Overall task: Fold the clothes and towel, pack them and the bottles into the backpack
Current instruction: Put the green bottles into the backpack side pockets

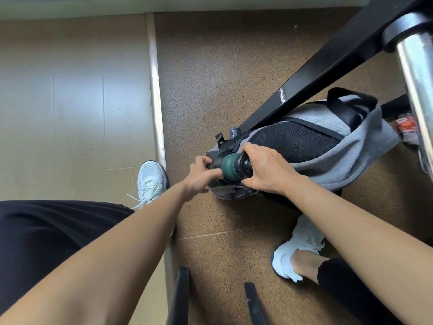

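Bottle (pixel 230 168) entering the backpack (pixel 328 165) end pocket (pixel 216 163): right hand (pixel 269 170) grasps its cap end to push; left hand (pixel 201 177) pinches the pocket fabric, apparently holding it open.

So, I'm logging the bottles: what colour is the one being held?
The bottle is dark green with a black top; head view.

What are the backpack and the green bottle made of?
The backpack looks like soft grey cloth, matte and wrinkly, with a black mesh panel full of tiny holes. The bottle looks smooth, dull green, maybe coated metal or plastic; I cannot tell.
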`<control>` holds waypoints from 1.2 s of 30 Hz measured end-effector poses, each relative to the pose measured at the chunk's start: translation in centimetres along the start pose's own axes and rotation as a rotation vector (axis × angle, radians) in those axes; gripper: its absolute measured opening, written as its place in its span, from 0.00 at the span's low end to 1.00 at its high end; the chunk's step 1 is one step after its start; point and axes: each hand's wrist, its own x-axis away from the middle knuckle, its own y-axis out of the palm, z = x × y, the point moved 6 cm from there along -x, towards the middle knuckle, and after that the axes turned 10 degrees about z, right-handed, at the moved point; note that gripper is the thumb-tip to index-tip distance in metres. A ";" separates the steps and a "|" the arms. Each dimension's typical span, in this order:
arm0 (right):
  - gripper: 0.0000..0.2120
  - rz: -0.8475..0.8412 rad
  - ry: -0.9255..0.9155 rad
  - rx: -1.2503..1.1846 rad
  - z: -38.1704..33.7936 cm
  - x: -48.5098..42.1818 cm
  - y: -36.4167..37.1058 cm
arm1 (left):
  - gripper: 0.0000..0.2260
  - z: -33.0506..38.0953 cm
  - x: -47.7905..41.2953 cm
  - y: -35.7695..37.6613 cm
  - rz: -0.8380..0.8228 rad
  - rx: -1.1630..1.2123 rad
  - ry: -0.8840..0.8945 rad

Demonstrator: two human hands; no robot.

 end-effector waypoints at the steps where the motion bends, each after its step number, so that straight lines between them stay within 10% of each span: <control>1: 0.28 -0.017 0.007 -0.040 -0.1 0.0 -0.5 | 0.34 0.0 0.0 0.0 0.019 -0.033 0.027; 7: 0.28 0.072 0.191 -0.247 1.3 0.1 -5.1 | 0.32 0.4 -0.4 1.9 -0.123 -0.068 0.096; 20: 0.27 0.043 0.124 -0.172 1.2 -0.2 -5.6 | 0.17 1.7 2.1 -0.5 0.517 -0.077 0.255; 29: 0.26 0.047 0.040 -0.082 0.6 0.1 -5.7 | 0.12 -0.6 -0.9 0.0 0.149 0.535 -0.055; 36: 0.27 0.049 0.072 -0.116 0.9 0.4 -5.7 | 0.10 -0.2 -1.3 0.1 0.024 0.468 0.007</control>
